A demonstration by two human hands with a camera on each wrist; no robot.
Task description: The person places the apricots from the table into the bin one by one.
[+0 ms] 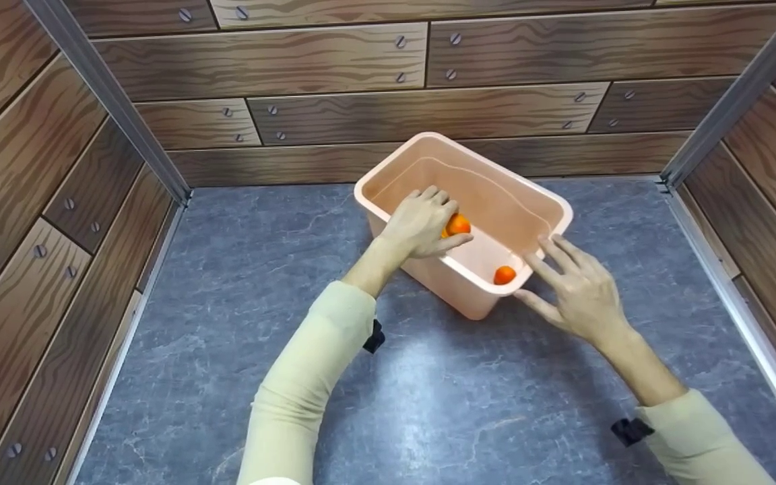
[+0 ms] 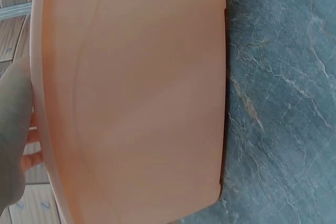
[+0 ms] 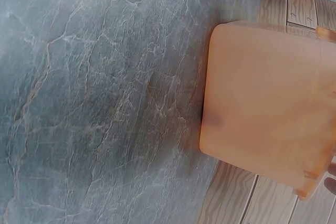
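A pale peach plastic bin (image 1: 438,286) stands at an angle on the floor in the head view. My left hand (image 1: 422,222) reaches over its near-left rim, thumb stretched out. Beside that thumb and the index finger shows a round orange fruit (image 1: 458,224), with a bit of more orange beneath; whether the fingers touch it cannot be told. A smaller red-orange round fruit (image 1: 504,275) lies in the near right corner. My right hand (image 1: 580,289) is spread at the bin's right end, fingertips at the rim. Both wrist views show the bin's outer wall (image 2: 147,93).
Grey marbled flooring (image 1: 240,303) surrounds the bin. Behind it rises a wood-plank-patterned wall (image 1: 334,64), with similar walls on the left and right. Metal strips (image 1: 752,323) run along the floor's edges.
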